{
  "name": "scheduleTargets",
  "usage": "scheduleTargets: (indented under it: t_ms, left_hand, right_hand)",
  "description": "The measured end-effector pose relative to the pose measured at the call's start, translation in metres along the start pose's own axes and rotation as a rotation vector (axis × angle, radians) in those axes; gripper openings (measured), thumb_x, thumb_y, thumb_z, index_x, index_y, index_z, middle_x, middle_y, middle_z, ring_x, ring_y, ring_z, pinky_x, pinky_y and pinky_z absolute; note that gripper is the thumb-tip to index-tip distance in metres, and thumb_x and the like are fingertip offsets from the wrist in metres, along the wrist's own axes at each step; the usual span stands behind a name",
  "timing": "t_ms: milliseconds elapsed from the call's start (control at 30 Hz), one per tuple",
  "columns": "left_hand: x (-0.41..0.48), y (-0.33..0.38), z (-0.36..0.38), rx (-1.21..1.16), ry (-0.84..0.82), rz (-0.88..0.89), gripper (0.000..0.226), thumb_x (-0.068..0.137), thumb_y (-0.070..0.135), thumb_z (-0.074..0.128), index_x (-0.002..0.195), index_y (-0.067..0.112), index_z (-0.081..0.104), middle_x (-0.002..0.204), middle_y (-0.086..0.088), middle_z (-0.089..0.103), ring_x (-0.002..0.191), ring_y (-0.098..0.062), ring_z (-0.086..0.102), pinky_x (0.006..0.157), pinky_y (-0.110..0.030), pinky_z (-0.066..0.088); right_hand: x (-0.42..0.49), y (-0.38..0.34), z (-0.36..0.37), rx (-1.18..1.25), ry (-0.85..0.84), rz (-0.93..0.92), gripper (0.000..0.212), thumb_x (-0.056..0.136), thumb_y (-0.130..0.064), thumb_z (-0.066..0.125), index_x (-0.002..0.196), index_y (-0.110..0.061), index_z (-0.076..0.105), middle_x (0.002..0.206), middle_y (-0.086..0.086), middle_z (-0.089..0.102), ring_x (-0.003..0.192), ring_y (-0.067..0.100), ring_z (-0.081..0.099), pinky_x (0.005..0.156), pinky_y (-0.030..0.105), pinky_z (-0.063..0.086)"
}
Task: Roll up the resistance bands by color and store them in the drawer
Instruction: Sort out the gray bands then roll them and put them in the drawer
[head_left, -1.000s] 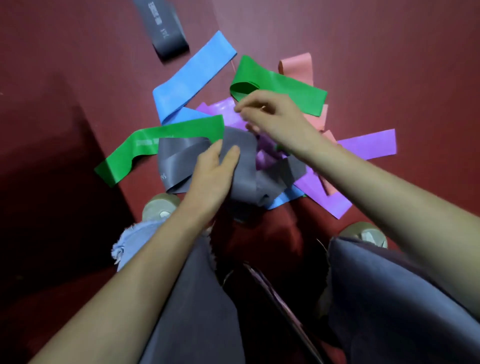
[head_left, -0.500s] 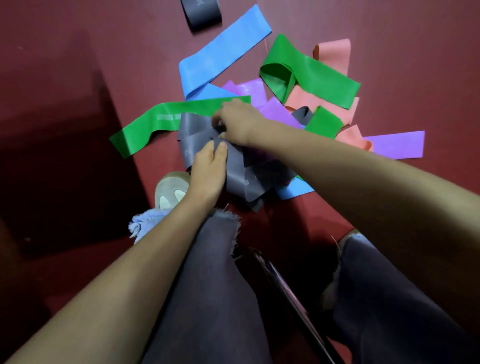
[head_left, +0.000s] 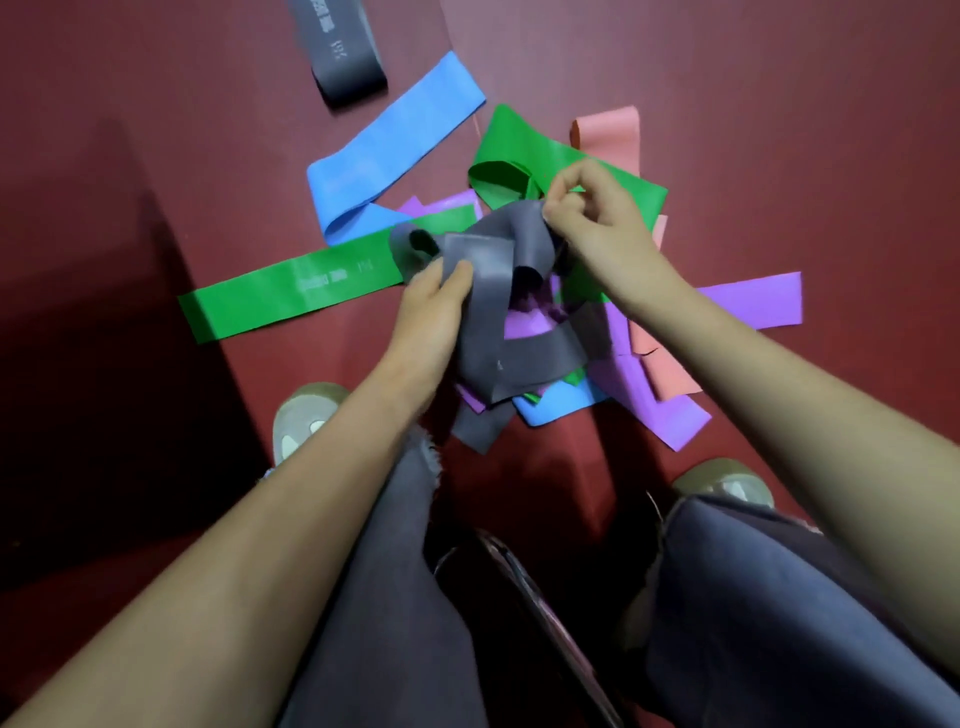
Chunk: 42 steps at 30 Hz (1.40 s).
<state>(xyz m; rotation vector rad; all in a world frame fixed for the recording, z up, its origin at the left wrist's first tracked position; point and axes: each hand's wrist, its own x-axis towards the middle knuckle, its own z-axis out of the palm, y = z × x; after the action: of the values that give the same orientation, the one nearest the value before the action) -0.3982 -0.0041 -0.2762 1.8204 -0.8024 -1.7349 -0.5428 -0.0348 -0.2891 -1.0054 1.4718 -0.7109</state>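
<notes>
A heap of flat resistance bands lies on the dark red floor (head_left: 779, 104) in front of my knees. Both hands hold a tangle of grey bands (head_left: 491, 291) lifted slightly above the heap. My left hand (head_left: 431, 317) grips its left side, thumb on top. My right hand (head_left: 597, 228) pinches its upper edge. Under and around it lie a long green band (head_left: 291, 286), a folded green band (head_left: 524, 161), a blue band (head_left: 389, 145), purple bands (head_left: 753, 301) and salmon bands (head_left: 608, 135). No drawer is in view.
A separate grey band (head_left: 340, 52) lies apart at the top of the view. My shoes (head_left: 301, 421) stand just short of the heap, and my grey trouser legs (head_left: 395, 597) fill the bottom. A dark shadowed strip runs along the left.
My right hand went from the heap's far side to the grey bands and pinched them. Both hands have since raised the grey tangle, pulling it up off the other colours.
</notes>
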Motion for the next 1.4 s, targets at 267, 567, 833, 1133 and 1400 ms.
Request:
scheduleTargets:
  t_ms: [267,567,833,1133,1400]
  left_hand:
    - [-0.001,0.034,0.03,0.288,-0.211,0.215,0.019,0.072,0.013,0.047,0.053,0.011,0.047,0.096,0.002,0.052,0.088,-0.008,0.046,0.074,-0.02,0.034]
    - [0.006,0.05,0.018,-0.046,-0.141,-0.117,0.027,0.084,0.013,0.047,0.058,0.019,0.048,0.043,0.01,0.05,0.042,-0.003,0.044,0.044,-0.014,0.034]
    - [0.004,0.068,0.008,-0.484,-0.141,-0.107,0.023,0.083,0.012,0.04,0.065,0.013,0.054,0.048,0.004,0.055,0.043,-0.007,0.052,0.046,-0.011,0.042]
    - [0.009,0.051,0.01,0.081,0.071,0.039,0.02,0.07,0.024,0.049,0.053,0.023,0.039,0.036,0.012,0.038,0.039,-0.001,0.031,0.041,-0.017,0.026]
    - [-0.004,0.071,0.053,0.041,-0.115,0.256,0.015,0.091,0.014,0.044,0.08,0.014,0.054,0.072,0.004,0.054,0.067,-0.001,0.046,0.06,-0.014,0.039]
  right_hand:
    - [-0.018,-0.009,-0.021,0.191,-0.018,-0.027,0.01,0.073,-0.009,0.049,0.069,-0.018,0.048,0.044,-0.008,0.046,0.041,-0.002,0.031,0.046,0.014,0.025]
    - [-0.015,-0.02,-0.038,0.166,-0.094,0.065,0.022,0.088,0.002,0.048,0.076,-0.015,0.053,0.045,-0.016,0.059,0.044,-0.007,0.047,0.049,0.004,0.034]
    - [-0.006,-0.021,-0.058,-0.236,-0.288,0.22,0.022,0.088,-0.029,0.053,0.075,-0.016,0.064,0.076,0.003,0.056,0.068,0.009,0.047,0.067,0.023,0.04]
    - [-0.014,-0.01,-0.083,0.365,-0.407,0.169,0.045,0.04,-0.048,0.085,0.074,-0.02,0.074,0.076,-0.011,0.071,0.075,0.0,0.064,0.08,0.014,0.052]
    - [-0.025,-0.039,-0.089,0.169,-0.115,-0.17,0.006,0.068,-0.032,0.063,0.063,-0.034,0.066,0.103,-0.027,0.063,0.113,-0.013,0.046,0.105,0.017,0.034]
